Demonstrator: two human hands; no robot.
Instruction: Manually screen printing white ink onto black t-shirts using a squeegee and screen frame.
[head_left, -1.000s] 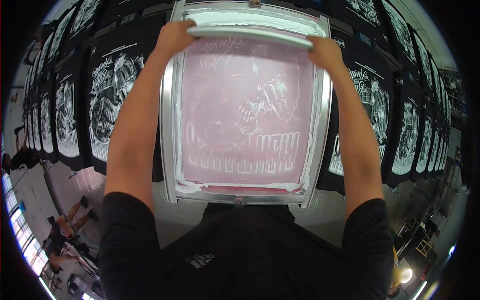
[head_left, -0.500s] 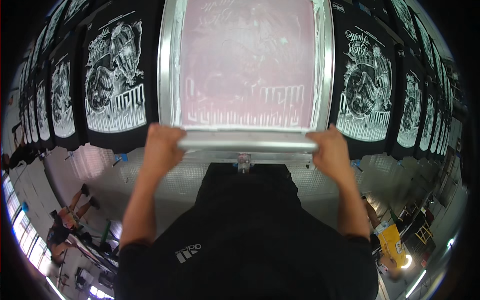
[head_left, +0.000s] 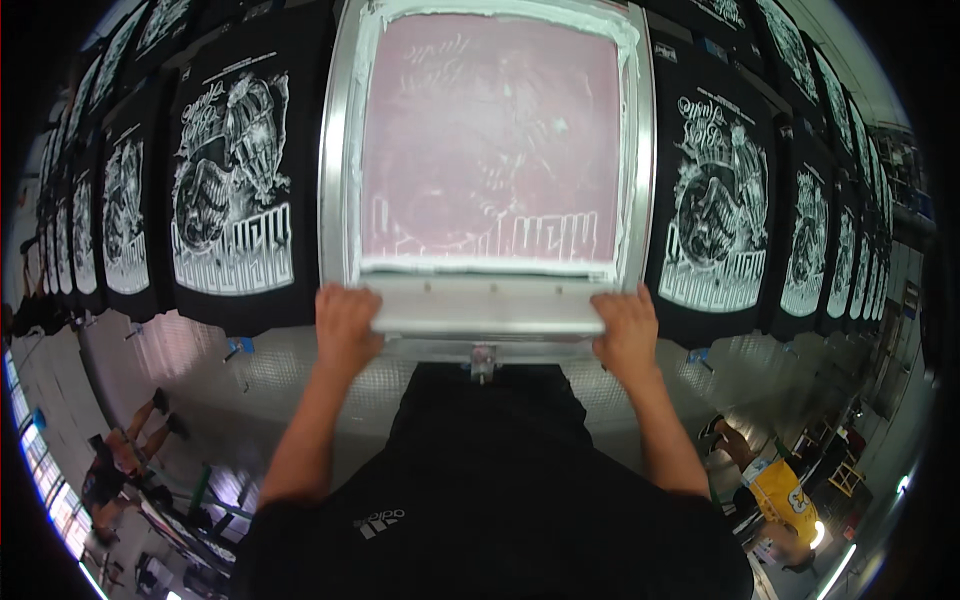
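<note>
Both my hands grip the ends of a wide metal squeegee [head_left: 490, 308] at the near end of a screen-printing frame [head_left: 341, 150]. My left hand [head_left: 348, 325] is closed round its left end, and my right hand [head_left: 627, 332] holds the right end. The squeegee's broad face shows, tilted up toward me. Just beyond it, a line of white ink [head_left: 490, 266] lies across the pinkish mesh [head_left: 490, 130]. More white ink lines the inner edges of the frame. Faint lettering and artwork show through the mesh. The squeegee's blade edge is hidden.
Black T-shirts with white prints lie on boards to the left [head_left: 230, 180] and right [head_left: 715, 190], with several more curving away. A metal clamp [head_left: 483, 362] sits at the frame's near edge. Behind me, one person [head_left: 785, 495] in yellow and others are at work.
The squeegee has turned so that its broad face shows. In the picture, both hands and the squeegee sit lower. The whole view has shifted slightly.
</note>
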